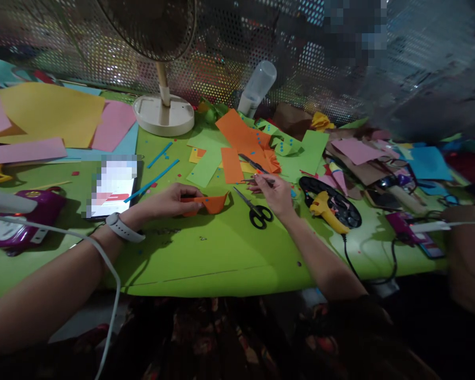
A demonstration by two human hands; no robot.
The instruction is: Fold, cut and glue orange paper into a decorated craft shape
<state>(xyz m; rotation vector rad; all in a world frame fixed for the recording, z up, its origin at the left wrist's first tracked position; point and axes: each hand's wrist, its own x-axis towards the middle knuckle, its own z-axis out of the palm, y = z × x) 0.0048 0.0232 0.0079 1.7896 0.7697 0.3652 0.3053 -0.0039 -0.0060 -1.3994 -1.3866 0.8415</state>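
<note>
My left hand (184, 200) is closed on a folded piece of orange paper (216, 203), which sticks out to the right with a pointed tip. My right hand (272, 191) is pinched on a thin dark tool (268, 180) that points left; its exact kind is too small to make out. Black-handled scissors (260, 216) lie on the green table (221, 258) between the hands, blades toward the upper left. Just beyond the right hand, another dark slender tool (250, 161) rests on orange and green paper pieces (232, 166).
A phone (113, 187) lies left, beside blue paper strips (158, 178). A fan (164, 117) and clear bottle (260, 84) stand behind. At right are a yellow glue gun (328, 211) on a black tray (352, 211) and another person's arm (469, 253). A white cable (116, 295) crosses my left arm.
</note>
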